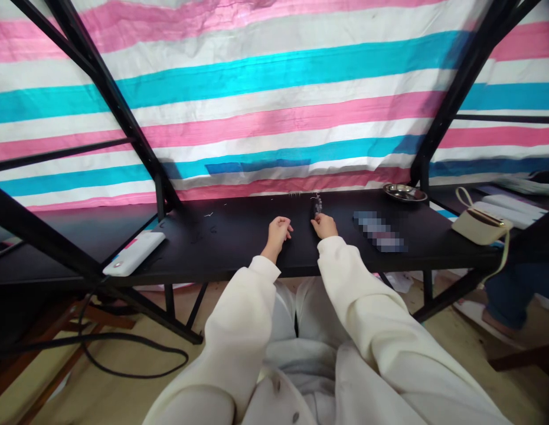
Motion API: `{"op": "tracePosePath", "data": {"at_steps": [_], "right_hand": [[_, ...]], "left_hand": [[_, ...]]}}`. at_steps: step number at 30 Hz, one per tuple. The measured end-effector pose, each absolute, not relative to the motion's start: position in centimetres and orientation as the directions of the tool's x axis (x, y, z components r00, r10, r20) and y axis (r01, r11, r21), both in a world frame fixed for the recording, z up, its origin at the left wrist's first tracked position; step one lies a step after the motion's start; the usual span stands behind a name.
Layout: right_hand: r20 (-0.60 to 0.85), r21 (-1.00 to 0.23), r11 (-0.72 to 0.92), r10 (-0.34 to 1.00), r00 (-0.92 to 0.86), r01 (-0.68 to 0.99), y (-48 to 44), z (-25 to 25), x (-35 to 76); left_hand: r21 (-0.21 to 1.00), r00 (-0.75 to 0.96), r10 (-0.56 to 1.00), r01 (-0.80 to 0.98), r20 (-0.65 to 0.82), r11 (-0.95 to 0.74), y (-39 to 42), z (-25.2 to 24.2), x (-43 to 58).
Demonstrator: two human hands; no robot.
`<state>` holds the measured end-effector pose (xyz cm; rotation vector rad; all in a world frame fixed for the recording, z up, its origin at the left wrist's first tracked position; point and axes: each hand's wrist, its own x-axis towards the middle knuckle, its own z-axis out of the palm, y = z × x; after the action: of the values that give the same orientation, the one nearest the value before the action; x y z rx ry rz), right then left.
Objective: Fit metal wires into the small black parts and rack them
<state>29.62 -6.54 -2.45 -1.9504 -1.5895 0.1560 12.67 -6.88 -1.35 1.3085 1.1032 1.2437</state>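
Note:
Over the black table, my left hand has its thumb and index finger pinched together and the other fingers loosely curled. Whatever the pinch holds, if anything, is too small to make out. To its right, my right hand is closed, with its fingertips at the near end of a small dark object with beads or links. What exactly its fingers grip is hidden. A row of small metallic pieces lies at the table's back edge, left of the dark object.
A shiny metal dish stands at the back right, with a pixelated item nearer. A white power bank-like block lies at left. A cream pouch rests at right. Black frame bars slope up both sides. A person's leg shows at far right.

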Motion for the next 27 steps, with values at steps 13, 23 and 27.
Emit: {"op": "tracePosePath", "data": {"at_steps": [13,23,27], "right_hand": [[0.219,-0.533,-0.261,0.876,0.429,0.805,-7.3,-1.6,30.4],[0.178,-0.535,-0.298,0.875,0.451,0.790,-8.0,-1.5,29.8],[0.224,-0.560,-0.341,0.815,0.534,0.755,-8.5,-1.1,29.6]], "left_hand": [[0.992,0.080,0.989,0.022,0.124,-0.126,-7.0,-1.3,12.7],[0.986,0.084,0.985,0.055,0.150,-0.155,-6.7,-1.8,12.7],[0.983,0.086,0.983,0.071,0.165,-0.172,-6.5,-2.0,12.6]]}}
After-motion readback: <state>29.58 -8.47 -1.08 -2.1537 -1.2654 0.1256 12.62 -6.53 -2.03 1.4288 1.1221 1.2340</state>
